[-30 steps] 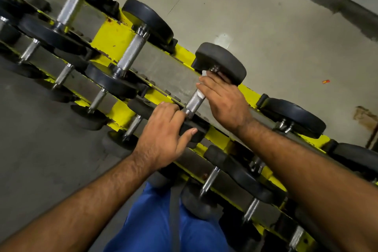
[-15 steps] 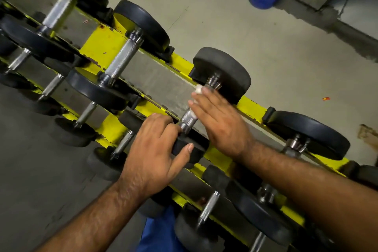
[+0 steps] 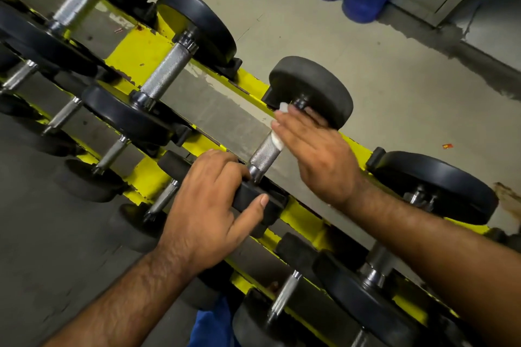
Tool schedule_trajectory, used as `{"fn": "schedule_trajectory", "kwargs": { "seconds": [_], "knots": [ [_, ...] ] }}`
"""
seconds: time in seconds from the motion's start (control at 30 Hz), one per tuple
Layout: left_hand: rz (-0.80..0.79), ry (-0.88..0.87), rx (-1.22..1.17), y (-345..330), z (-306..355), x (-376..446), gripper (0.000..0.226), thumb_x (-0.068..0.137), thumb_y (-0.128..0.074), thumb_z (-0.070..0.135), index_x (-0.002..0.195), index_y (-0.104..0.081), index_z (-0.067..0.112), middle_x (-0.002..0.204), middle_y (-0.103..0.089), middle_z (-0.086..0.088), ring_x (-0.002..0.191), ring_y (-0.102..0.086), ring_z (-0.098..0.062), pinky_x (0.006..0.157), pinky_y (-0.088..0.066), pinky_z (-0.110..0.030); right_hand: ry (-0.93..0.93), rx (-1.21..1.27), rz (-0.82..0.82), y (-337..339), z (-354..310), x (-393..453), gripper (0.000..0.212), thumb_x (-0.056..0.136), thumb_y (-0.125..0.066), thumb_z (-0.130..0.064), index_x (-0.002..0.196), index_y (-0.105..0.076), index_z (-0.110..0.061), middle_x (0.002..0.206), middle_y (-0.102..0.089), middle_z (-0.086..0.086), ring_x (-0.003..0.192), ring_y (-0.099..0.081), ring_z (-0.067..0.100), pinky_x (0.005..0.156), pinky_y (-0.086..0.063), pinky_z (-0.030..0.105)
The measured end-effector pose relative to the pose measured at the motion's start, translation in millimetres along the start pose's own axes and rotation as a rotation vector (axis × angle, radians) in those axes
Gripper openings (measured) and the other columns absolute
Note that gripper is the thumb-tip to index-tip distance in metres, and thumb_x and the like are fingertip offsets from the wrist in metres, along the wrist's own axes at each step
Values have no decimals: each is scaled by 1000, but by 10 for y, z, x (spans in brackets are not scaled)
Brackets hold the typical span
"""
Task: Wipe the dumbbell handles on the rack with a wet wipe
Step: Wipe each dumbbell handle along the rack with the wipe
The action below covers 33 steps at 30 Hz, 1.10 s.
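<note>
Hands [image 3: 315, 155] with wipe [image 3: 277, 139] on dumbbell handle [image 3: 263, 155]

Open gap left of the dumbbell handle [image 3: 265, 153]; neighbouring dumbbell [image 3: 169, 72] and yellow rack [image 3: 141, 53] bound it.
</note>
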State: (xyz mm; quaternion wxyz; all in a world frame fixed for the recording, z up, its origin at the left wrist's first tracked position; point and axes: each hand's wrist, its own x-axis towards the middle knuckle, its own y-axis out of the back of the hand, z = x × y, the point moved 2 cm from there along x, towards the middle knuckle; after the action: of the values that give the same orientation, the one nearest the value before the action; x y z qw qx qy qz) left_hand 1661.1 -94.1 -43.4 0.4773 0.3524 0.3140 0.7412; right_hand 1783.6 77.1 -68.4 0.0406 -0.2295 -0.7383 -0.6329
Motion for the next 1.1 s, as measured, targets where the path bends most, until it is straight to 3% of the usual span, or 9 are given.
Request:
{"fn": "schedule_trajectory", "kwargs": {
  "seconds": [0.13, 0.2, 0.3, 0.43, 0.6, 0.73, 0.87, 1.0, 1.1],
  "knots": [
    [5, 15, -82, 26, -22, -7, 31, 93, -53, 38, 97, -59, 8, 101, -54, -2, 103, -52, -23, 95, -38, -28, 278, 63, -147, -103, -306, -105, 38, 97, -51, -1, 135, -57, 2, 142, -54, 18, 139, -44, 33, 120, -27, 46],
    [-1, 30, -112, 28, -36, -25, 28, 95, -51, 35, 100, -59, 9, 104, -54, -1, 107, -51, -22, 97, -36, -25, 250, 36, -107, -44, -111, -33, 38, 98, -45, 3, 133, -59, 1, 140, -56, 17, 137, -47, 31, 118, -31, 45],
    [4, 68, -182, 39, -52, -35, 24, 95, -50, 32, 99, -58, 10, 103, -54, 0, 107, -52, -20, 95, -36, -23, 45, 13, -38, -16, -92, -3, 46, 88, -48, 12, 133, -59, 3, 140, -56, 18, 137, -47, 33, 117, -32, 47],
    [-10, 68, -196, 58, -64, -18, 23, 95, -50, 32, 99, -58, 11, 103, -55, 2, 107, -53, -18, 96, -35, -20, 322, 44, -175, -70, -280, -68, 35, 103, -42, -7, 133, -59, 0, 139, -57, 17, 136, -48, 32, 117, -33, 46],
    [-8, 53, -185, 57, -44, -11, 25, 95, -51, 33, 96, -58, 10, 98, -55, 0, 102, -53, -21, 91, -39, -28, 22, -42, -23, -30, -107, -8, 46, 90, -46, 12, 134, -57, 3, 142, -53, 19, 139, -44, 33, 120, -28, 44],
    [0, 60, -179, 50, -52, 6, 27, 94, -50, 33, 95, -58, 8, 98, -54, -1, 99, -52, -22, 91, -39, -29, 226, -61, -133, -44, -109, -52, 44, 98, -37, 5, 139, -52, 2, 147, -48, 19, 141, -40, 33, 121, -25, 45],
    [3, 47, -172, 60, -49, 3, 28, 95, -49, 34, 94, -58, 8, 98, -54, -2, 99, -51, -23, 94, -39, -29, -23, -103, -25, -58, -81, 29, 53, 87, -46, 14, 138, -51, 5, 148, -46, 21, 143, -37, 35, 120, -26, 48],
    [-3, 32, -142, 64, -40, 9, 29, 95, -48, 34, 94, -59, 7, 97, -55, -5, 99, -52, -25, 98, -38, -30, 35, -100, -149, -11, -131, 47, 52, 88, -42, 4, 139, -51, 4, 147, -47, 21, 142, -39, 36, 118, -28, 49],
    [-15, 17, -130, 71, -41, 19, 29, 95, -49, 34, 94, -59, 7, 96, -55, -5, 98, -51, -24, 100, -38, -30, -101, -147, -204, 53, -152, 148, 53, 88, -41, -2, 139, -51, 2, 146, -49, 19, 141, -40, 35, 119, -28, 49]
  ]
}}
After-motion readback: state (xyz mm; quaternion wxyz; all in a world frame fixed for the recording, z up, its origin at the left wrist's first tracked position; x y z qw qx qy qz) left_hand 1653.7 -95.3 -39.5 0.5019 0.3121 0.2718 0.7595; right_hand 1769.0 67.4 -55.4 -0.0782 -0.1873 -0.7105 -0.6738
